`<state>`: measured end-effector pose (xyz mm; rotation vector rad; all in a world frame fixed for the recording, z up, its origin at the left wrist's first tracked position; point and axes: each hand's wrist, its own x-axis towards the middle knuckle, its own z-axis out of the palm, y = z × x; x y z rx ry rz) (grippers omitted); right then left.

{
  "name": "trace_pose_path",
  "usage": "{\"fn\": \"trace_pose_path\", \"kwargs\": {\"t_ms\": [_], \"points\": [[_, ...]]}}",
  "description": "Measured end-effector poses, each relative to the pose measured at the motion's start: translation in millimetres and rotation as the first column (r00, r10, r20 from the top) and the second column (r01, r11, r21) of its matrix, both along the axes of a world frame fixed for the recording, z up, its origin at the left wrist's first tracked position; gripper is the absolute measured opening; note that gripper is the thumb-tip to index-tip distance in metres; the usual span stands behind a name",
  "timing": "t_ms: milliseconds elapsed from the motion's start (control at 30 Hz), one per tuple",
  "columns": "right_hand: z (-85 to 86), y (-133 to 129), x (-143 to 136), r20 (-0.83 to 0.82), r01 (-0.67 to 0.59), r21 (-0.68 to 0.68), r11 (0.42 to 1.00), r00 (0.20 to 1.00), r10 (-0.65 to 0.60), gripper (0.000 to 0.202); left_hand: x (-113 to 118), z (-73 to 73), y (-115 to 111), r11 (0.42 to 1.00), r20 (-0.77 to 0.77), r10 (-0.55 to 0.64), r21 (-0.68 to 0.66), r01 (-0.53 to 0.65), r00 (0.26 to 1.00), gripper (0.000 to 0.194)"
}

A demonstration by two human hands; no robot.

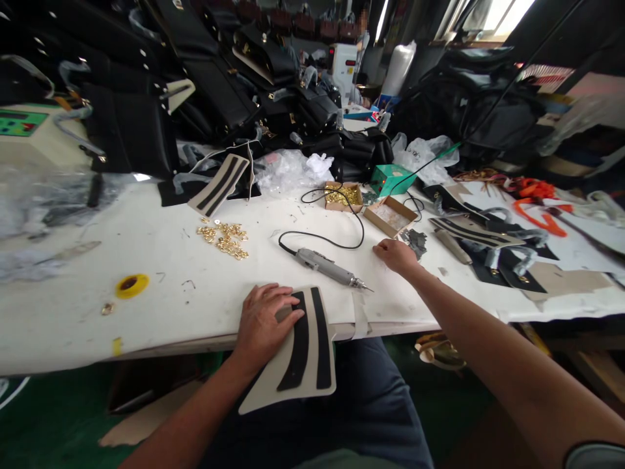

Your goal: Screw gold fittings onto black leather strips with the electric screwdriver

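Under my left hand [268, 319] lies a cream panel [312, 384] with two curved black strips; its lower part sticks out over the table edge above my lap. The fingers of that hand are spread flat on it. My right hand [394, 255] rests on the white table with its fingers curled together near a cardboard tray [390, 216] and small dark pieces [415, 243]; anything inside the fingers is hidden. Between the hands lies a grey electric screwdriver [327, 266] with a black cable. Gold clasps [224, 240] are piled further left.
A small box of gold parts [344, 197] and a green power unit [390, 179] stand behind the screwdriver. Yellow tape roll [131, 285] lies at the left. Black bags [127, 117] fill the back. More striped panels [478, 231] and orange straps [537, 202] are at the right.
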<state>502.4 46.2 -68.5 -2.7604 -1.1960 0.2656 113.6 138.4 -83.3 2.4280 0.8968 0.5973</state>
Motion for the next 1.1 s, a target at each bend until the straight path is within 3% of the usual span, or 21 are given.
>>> {"fn": "trace_pose_path", "kwargs": {"t_ms": [400,667,867,1100], "points": [[0.2,-13,-13,0.035,-0.078,0.028,0.997,0.996,0.077,0.034,-1,-0.5,-1,1.0,-0.004,-0.007,0.003,0.007,1.0,0.017],[2.7,-5,-8,0.018,-0.001,-0.017,1.0,1.0,0.001,0.036,-1,-1.3,0,1.0,-0.003,-0.008,0.01,0.008,1.0,0.016],[2.2,-9,-6,-0.002,-0.041,0.008,0.999,0.999,0.041,0.039,-2,-4.1,0,1.0,0.003,-0.003,0.006,0.003,1.0,0.016],[-0.4,-13,-9,0.007,-0.066,0.05,0.997,0.998,0.066,0.028,-2,-6.8,1,1.0,0.009,0.001,0.019,-0.001,1.0,0.015]]}}
